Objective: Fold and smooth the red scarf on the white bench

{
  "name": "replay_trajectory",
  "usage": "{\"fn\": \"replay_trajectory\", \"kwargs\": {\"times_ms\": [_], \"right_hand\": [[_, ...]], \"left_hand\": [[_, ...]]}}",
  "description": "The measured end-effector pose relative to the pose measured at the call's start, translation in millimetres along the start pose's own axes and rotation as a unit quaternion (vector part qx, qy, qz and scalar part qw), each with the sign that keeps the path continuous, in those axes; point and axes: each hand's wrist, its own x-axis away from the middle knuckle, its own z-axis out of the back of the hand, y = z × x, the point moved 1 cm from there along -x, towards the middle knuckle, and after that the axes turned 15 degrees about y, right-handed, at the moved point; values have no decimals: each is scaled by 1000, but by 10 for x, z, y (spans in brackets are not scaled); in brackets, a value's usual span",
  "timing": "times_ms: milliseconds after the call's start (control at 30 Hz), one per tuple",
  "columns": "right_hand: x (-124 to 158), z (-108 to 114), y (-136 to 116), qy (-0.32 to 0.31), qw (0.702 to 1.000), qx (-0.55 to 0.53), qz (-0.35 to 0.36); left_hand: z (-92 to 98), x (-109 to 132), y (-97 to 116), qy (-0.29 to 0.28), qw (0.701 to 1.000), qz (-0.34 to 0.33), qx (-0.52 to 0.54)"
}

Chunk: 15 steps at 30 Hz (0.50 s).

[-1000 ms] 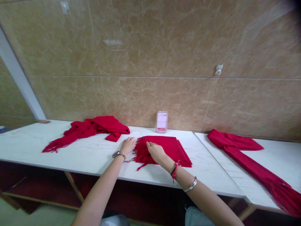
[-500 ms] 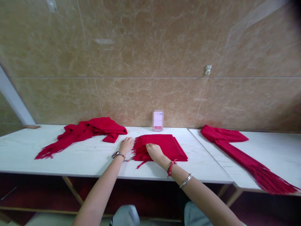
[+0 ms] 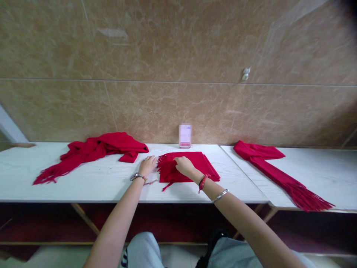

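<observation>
A folded red scarf (image 3: 205, 167) lies on the white tabletop in front of me, its fringe on the left side. My right hand (image 3: 184, 164) rests over the fringed part with its fingers curled in, closed on the scarf's cloth or tassels; the fingertips are partly hidden. Just left of the fringe, my left hand (image 3: 148, 165) lies flat on the table, fingers stretched out and nothing in them. One loose tassel sticks out at the scarf's near edge.
A crumpled red scarf (image 3: 111, 143) lies to the left. Another red scarf (image 3: 267, 169), bent over itself, lies on the right-hand table (image 3: 320, 163). A phone with a blurred screen (image 3: 185, 136) stands against the tiled wall (image 3: 173, 100). Dark shelves run below the tabletop.
The view has tilted down, so the table and scarves sit higher in the picture. Both hands keep nearly the same places beside and on the folded scarf.
</observation>
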Motion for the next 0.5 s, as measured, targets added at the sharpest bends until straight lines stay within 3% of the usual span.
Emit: {"fn": "replay_trajectory", "kwargs": {"times_ms": [233, 500], "right_hand": [[-28, 90, 300, 24, 999, -42, -25], [74, 77, 116, -35, 981, -128, 145]], "left_hand": [[-33, -11, 14, 0, 1000, 19, 11], [-26, -30, 57, -9, 999, 42, 22]]}}
